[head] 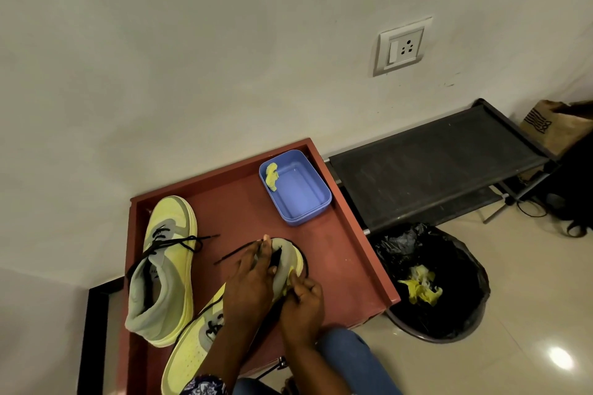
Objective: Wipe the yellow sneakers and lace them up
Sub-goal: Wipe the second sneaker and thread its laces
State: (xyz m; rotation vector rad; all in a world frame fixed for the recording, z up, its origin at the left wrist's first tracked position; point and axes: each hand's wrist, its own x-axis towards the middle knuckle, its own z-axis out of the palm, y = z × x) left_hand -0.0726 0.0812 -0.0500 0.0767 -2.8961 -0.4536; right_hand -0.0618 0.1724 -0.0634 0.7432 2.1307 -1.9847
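Two yellow-and-grey sneakers lie on a red-brown tray table (337, 250). The left sneaker (163, 266) lies with its toe pointing away, and its black lace is loose across its top. The near sneaker (189, 353) points its toe toward me, and both hands cover its heel end. My left hand (250, 279) reaches over the collar and grips it, fingertips at the heel top beside a loose black lace (231, 253). My right hand (301, 301) is curled against the sneaker's right side and pinches the lace there. A yellow cloth (272, 176) lies in a blue tub (301, 199).
A bin lined with a black bag (436, 282), holding yellow scraps, stands right of the tray table. Behind it is a low black rack (433, 163). The wall carries a socket (402, 46). A brown paper bag (558, 125) is at the far right. My blue-clad knee (353, 359) sits below the tray table.
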